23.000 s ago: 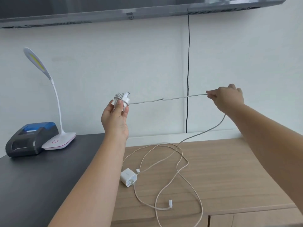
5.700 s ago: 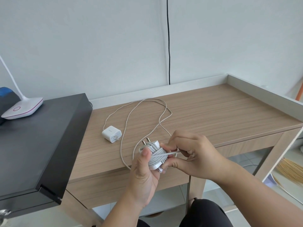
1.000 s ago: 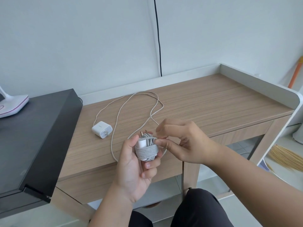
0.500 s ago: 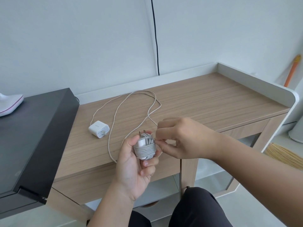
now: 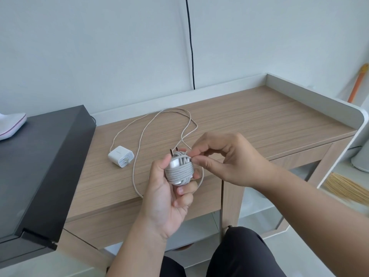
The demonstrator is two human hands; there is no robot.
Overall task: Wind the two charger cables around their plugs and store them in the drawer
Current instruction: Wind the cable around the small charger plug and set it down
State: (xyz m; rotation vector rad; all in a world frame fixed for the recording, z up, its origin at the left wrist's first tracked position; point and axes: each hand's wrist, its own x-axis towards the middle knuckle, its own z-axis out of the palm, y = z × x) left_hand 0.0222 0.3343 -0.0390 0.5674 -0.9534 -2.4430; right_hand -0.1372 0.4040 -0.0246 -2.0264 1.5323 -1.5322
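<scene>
Your left hand grips the first plug, its cable wound tightly around it, held above the bench's front edge. Your right hand pinches the cable end at the bundle's top. The second plug lies on the bench, its cable looped loose beside it.

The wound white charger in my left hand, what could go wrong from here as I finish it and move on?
1. The cable end pinched by the right hand at the top of the wound white charger plug may not be secured; if released loose, the coils could spring open.
2. The left hand holds the bundle beyond the wooden desk edge, so a slip would drop it to the floor.
3. The second white charger's beige cable loops off the front edge and could snag.
</scene>
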